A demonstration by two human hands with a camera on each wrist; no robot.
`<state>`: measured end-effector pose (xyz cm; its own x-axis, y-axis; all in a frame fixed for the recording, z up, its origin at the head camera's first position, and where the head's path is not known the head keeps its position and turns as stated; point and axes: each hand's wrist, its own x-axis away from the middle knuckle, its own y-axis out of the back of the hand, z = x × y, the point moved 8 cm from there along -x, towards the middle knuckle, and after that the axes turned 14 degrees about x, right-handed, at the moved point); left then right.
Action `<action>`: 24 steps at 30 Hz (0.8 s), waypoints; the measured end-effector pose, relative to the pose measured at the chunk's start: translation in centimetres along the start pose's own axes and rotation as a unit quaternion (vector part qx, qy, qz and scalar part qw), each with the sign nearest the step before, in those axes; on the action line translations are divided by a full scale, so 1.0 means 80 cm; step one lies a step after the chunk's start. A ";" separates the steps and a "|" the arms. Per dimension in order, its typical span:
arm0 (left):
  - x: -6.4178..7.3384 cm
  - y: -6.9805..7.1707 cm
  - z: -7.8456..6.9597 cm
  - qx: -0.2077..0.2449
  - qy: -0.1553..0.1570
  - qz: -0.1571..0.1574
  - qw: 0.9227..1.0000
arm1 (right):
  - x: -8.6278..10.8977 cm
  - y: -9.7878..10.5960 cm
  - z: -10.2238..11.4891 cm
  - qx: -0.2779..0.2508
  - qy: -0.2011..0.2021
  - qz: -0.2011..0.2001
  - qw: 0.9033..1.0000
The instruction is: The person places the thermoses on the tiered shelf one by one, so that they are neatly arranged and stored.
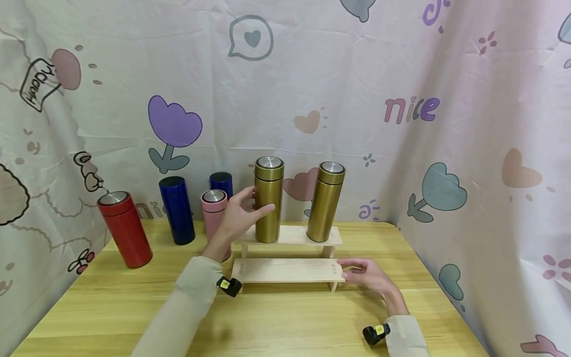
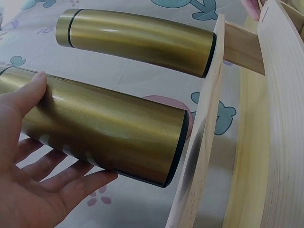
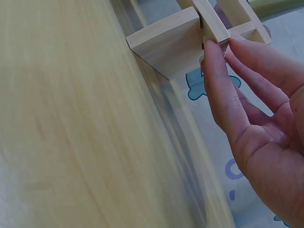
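The left gold flask (image 1: 271,191), at the upper shelf (image 1: 294,233), is gripped by the left hand (image 1: 242,214); the lower shelf (image 1: 287,270) is pinched at its right end by the right hand (image 1: 371,275). The pink flask (image 1: 213,210) is partly hidden by the left hand.

Pale sleeves and boxy black wrist units are flanking the wooden stand (image 1: 285,270).
In front of the stand and to its left, a plain off-white left sleeve (image 1: 178,307) is creasing near its cuff, and a black left wrist unit (image 1: 229,286) is showing a small yellow label with dark marks. In front of the stand and to its right, a matching right sleeve (image 1: 405,337) is ending beside a black right wrist unit (image 1: 376,334), which is bearing a similar yellow patch.
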<state>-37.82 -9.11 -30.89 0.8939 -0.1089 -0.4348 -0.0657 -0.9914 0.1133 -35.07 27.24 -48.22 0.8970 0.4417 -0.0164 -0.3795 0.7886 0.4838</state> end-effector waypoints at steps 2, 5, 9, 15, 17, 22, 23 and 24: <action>-0.001 -0.002 0.001 -0.001 0.003 -0.001 1.000 | 0.000 0.000 0.000 0.001 -0.002 0.000 1.000; -0.001 -0.005 0.001 0.002 0.007 0.000 1.000 | 0.000 -0.001 -0.001 0.003 -0.006 0.000 1.000; -0.003 -0.012 -0.001 0.015 0.006 0.005 1.000 | 0.001 -0.001 0.000 0.003 -0.008 0.001 1.000; -0.007 -0.022 -0.001 0.029 0.000 0.010 1.000 | 0.001 0.000 0.001 0.002 0.000 0.003 1.000; -0.008 -0.024 -0.001 0.027 0.003 0.010 1.000 | 0.000 -0.001 0.001 0.003 0.000 0.004 1.000; -0.009 -0.029 0.001 0.020 0.015 0.010 1.000 | 0.001 -0.001 0.003 0.011 0.008 0.004 1.000; -0.009 -0.030 0.002 0.020 0.016 0.011 1.000 | 0.001 0.000 0.004 0.012 0.009 0.004 1.000; -0.010 -0.031 0.003 0.021 0.017 0.012 1.000 | 0.001 0.000 0.004 0.013 0.010 0.004 1.000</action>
<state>-38.46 -6.57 -31.04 0.9065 -0.1303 -0.4017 -0.1045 -0.9908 0.0857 -34.93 27.13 -47.93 0.8891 0.4567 -0.0300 -0.3804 0.7737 0.5066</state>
